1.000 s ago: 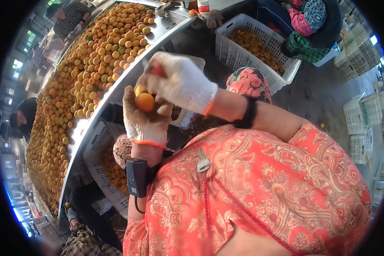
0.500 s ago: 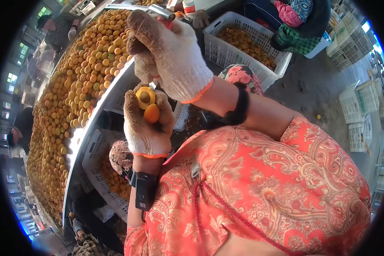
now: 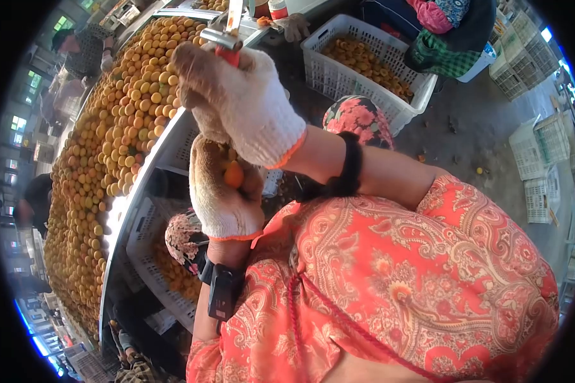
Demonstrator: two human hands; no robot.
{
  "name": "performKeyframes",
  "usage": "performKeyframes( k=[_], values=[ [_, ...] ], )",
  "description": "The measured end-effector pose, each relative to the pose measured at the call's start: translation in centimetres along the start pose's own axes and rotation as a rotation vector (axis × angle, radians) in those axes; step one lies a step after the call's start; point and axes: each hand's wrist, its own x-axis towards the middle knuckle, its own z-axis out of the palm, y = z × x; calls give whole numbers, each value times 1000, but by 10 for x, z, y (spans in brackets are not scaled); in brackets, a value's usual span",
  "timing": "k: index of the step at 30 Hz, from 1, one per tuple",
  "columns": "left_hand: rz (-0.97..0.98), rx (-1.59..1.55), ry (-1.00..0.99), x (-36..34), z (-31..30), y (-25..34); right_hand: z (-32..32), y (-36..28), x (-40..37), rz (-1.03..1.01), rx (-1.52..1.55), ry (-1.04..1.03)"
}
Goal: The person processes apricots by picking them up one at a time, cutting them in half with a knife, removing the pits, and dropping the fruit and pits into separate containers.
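Observation:
My left hand (image 3: 226, 188), in a soiled white knit glove with an orange cuff, is closed around an apricot (image 3: 234, 174). Only part of the fruit shows between the fingers. My right hand (image 3: 239, 102), gloved the same way, grips a red-handled metal tool (image 3: 226, 54), whose metal crosspiece sticks out above the fist. Its lower end is hidden. The right fist sits directly over the left fingertips and covers them, so whether the tool touches the fruit cannot be seen. Beside both hands lies a big heap of apricots (image 3: 128, 121) on a metal-edged table (image 3: 148, 153).
A white crate (image 3: 319, 60) of apricot halves stands at the upper right, near a seated person (image 3: 453, 38). Another crate (image 3: 140, 239) with fruit sits below the table edge. Stacked crates (image 3: 523, 60) stand farther right. Other people are across the heap (image 3: 86, 51).
Half a second ago an opened apricot with its stone showed in my left hand; now my right hand has come down and left over it. The tool's upper end has swung more into view.

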Motion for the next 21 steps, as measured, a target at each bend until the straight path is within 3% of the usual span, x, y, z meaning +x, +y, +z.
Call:
performKeyframes(
  k=[4, 6, 8, 14, 16, 18, 19, 20, 21],
  values=[
    [-22, -38, -67, 5, -4, 0, -9, 3, 11, 137, 170, -7],
    [-100, -130, -98, 9, -5, -3, -14, 12, 20, 205, 457, -14],
    [-135, -95, -61, 14, -6, -3, -21, 22, 23, 229, 374, 24],
    [-352, -155, -94, 47, -30, -8, -43, 68, 68, 406, 670, 315],
    [-293, -88, 103, 49, -31, 1, -48, 63, 64, 314, 476, 311],
    [-193, -63, 34, 50, -51, 8, -50, 47, 60, 149, -150, 242],
    [-179, -44, -2, 48, -56, 11, -61, 66, 69, -27, -361, 106],
    [-178, -43, -1, 47, -57, 12, -65, 75, 65, -27, -359, 106],
    [-161, -23, -6, 45, -57, 12, -67, 78, 55, -107, -598, -142]
  ],
)
